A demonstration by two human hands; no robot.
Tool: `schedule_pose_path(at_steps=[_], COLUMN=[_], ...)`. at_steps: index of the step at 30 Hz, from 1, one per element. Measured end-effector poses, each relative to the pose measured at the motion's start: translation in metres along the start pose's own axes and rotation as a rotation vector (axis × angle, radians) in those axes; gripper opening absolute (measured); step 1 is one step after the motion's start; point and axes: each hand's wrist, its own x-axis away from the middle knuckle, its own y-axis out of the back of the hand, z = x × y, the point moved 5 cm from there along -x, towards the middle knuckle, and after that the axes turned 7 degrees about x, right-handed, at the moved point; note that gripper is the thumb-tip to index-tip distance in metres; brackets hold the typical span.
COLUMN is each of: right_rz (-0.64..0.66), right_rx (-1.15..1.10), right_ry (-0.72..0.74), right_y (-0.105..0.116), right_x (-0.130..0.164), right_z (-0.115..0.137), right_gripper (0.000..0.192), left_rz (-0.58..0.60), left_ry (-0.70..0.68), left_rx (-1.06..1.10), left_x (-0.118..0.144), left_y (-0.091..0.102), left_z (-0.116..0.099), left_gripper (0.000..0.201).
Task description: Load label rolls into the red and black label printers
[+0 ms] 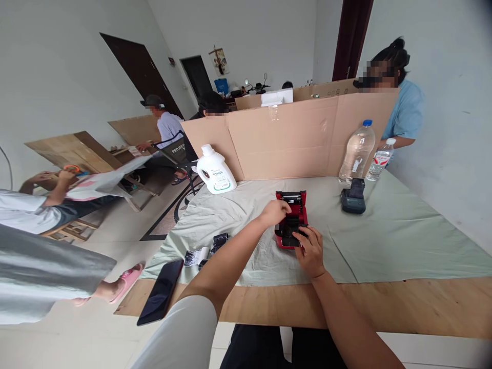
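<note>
A small red-and-black portable printer (302,211) lies on the cloth in front of me with its lid tipped back and its dark inside showing. My left hand (274,212) reaches over its left side, fingers curled together at the compartment; what they pinch, if anything, is hidden. At the front right corner, my right hand (310,252) grips the printer, thumb and fingers over the black front part. Left of it lie black-and-white printed strips (197,256) and a dark roll (220,241). A black portable printer (352,201) stands farther right.
A cardboard partition (284,141) closes the table's far side. Before it stand a white jug (216,170), a large bottle (357,151) and a small bottle (381,160). A phone (160,292) lies at the front left edge. Several people are around, one close at left.
</note>
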Motion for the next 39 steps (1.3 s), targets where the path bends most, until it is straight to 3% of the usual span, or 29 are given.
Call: schedule_pose_path(at_steps=[2, 4, 8, 13, 19, 25, 29, 35, 39], right_rz=[0.001, -0.005, -0.017, -0.001, -0.004, 0.155, 0.249, 0.268, 0.339], right_rx=[0.002, 0.009, 0.021, 0.033, 0.096, 0.183, 0.205, 0.265, 0.324], right_ry=[0.008, 0.018, 0.031, 0.032, 0.044, 0.086, 0.101, 0.091, 0.026], right_y=[0.0, 0.001, 0.001, 0.002, 0.005, 0.006, 0.002, -0.002, -0.003], right_x=[0.0, 0.0, 0.0, -0.002, -0.003, -0.01, -0.015, -0.022, -0.028], right_z=[0.001, 0.002, 0.001, 0.001, 0.004, 0.0, -0.006, -0.01, -0.013], right_gripper=[0.033, 0.031, 0.031, 0.031, 0.027, 0.029, 0.036, 0.055, 0.053], left_rz=[-0.245, -0.386, -0.28, -0.302, -0.198, -0.094, -0.144, -0.243, -0.24], left_ry=[0.039, 0.014, -0.096, -0.166, -0.311, -0.319, -0.306, -0.28, -0.264], left_rx=[0.05, 0.074, 0.191, 0.273, 0.138, -0.047, -0.117, -0.103, -0.087], left_x=[0.001, -0.001, -0.009, 0.013, 0.061, 0.088, 0.091, 0.087, 0.084], left_y=[0.015, 0.021, 0.007, 0.0, -0.011, -0.031, -0.04, -0.047, -0.047], left_z=[0.012, 0.02, 0.031, 0.035, 0.029, 0.032, 0.028, 0.029, 0.029], left_gripper=[0.038, 0.039, 0.048, 0.045, 0.052, 0.076, 0.076, 0.073, 0.069])
